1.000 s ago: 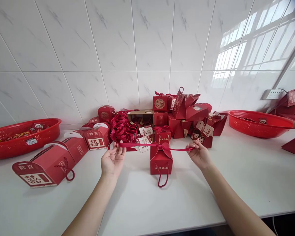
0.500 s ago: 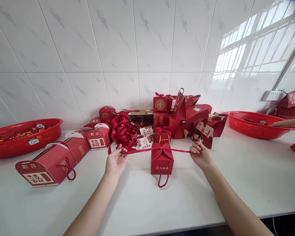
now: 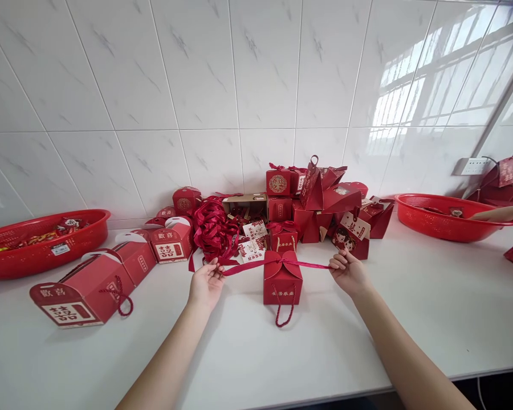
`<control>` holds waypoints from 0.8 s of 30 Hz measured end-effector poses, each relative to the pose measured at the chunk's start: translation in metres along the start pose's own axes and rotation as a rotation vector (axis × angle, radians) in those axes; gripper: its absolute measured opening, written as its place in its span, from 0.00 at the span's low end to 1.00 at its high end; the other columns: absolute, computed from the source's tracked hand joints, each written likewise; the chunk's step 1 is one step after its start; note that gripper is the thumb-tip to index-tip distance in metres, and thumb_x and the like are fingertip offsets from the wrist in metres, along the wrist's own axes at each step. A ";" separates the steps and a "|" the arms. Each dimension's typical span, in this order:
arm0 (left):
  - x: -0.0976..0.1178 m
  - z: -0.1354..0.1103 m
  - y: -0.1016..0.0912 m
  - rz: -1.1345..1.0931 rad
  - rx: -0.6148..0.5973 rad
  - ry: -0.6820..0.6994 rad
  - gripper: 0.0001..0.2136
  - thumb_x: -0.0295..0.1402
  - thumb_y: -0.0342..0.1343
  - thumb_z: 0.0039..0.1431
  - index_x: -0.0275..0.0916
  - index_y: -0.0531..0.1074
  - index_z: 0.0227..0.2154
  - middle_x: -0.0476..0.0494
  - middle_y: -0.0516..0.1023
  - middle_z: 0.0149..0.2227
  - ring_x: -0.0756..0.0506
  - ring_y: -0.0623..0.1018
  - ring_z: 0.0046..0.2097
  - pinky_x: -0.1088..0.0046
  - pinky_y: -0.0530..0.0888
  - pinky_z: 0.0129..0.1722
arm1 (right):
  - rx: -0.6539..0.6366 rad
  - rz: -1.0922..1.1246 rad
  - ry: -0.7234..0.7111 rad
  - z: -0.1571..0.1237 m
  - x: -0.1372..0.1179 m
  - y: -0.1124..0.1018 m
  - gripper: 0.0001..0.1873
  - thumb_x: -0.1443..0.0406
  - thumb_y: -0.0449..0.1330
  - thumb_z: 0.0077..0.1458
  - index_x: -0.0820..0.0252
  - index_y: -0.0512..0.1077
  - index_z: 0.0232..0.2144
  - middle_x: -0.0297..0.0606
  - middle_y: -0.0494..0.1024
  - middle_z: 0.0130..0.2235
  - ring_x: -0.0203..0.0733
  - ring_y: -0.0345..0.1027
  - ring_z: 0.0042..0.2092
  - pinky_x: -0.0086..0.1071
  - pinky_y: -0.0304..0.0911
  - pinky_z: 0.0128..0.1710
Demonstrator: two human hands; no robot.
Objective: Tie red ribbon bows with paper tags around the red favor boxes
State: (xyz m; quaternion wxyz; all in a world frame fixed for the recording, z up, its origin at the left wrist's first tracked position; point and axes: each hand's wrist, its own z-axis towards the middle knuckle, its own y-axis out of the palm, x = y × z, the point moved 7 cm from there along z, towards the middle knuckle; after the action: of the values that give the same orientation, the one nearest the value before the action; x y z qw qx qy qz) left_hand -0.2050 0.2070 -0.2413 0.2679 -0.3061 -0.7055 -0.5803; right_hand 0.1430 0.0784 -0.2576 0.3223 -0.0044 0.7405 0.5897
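Observation:
A small red gift box (image 3: 283, 285) with gold characters and a twisted cord handle stands upright in front of me, its top flaps folded together. Across its top runs a dark red ribbon (image 3: 250, 266), knotted at the middle. My left hand (image 3: 207, 285) pinches the ribbon's left end, where it sags slightly. On the other side, my right hand (image 3: 348, 273) grips the right end, held fairly straight. Neither hand touches the box. Just beyond my left hand lies a heap of loose red ribbons (image 3: 216, 228).
Red boxes with white labels (image 3: 70, 310) stand at left beside a red plastic basket (image 3: 89, 242) of wrapped sweets. Stacked red boxes (image 3: 280, 208) and a cardboard box (image 3: 244, 198) sit against the tiled wall. Another person's hand (image 3: 498, 214) reaches into the right basket (image 3: 448, 223).
My left hand has moved slightly right, toward the box, and the left stretch of ribbon has slackened. My right hand has barely moved.

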 end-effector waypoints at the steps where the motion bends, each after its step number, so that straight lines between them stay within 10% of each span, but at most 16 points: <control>1: -0.001 0.000 0.001 0.030 -0.012 -0.006 0.10 0.18 0.52 0.41 0.37 0.70 0.27 0.48 0.69 0.23 0.51 0.70 0.23 0.77 0.73 0.23 | 0.000 -0.007 -0.001 0.000 0.000 0.000 0.16 0.67 0.44 0.67 0.59 0.56 0.24 0.24 0.51 0.18 0.26 0.47 0.17 0.20 0.51 0.16; 12: -0.016 -0.007 0.013 0.466 -0.246 0.064 0.03 0.26 0.58 0.39 0.34 0.73 0.22 0.50 0.67 0.19 0.52 0.66 0.25 0.77 0.64 0.26 | -0.047 -0.241 -0.082 -0.003 -0.002 0.006 0.17 0.57 0.56 0.60 0.59 0.58 0.25 0.24 0.52 0.20 0.26 0.45 0.19 0.21 0.52 0.18; 24: -0.056 -0.055 0.045 0.796 -0.501 0.059 0.18 0.49 0.61 0.48 0.40 0.69 0.33 0.51 0.69 0.31 0.49 0.68 0.34 0.75 0.63 0.33 | -0.260 -0.809 -0.100 -0.030 0.043 0.037 0.21 0.52 0.68 0.45 0.59 0.65 0.27 0.25 0.57 0.22 0.29 0.47 0.24 0.26 0.48 0.24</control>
State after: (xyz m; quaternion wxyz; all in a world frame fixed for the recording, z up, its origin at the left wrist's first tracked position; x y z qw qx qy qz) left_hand -0.1326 0.1527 -0.2430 0.4072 -0.5915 -0.3637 -0.5934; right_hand 0.0800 0.0797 -0.2429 0.5601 -0.3065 0.5820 0.5035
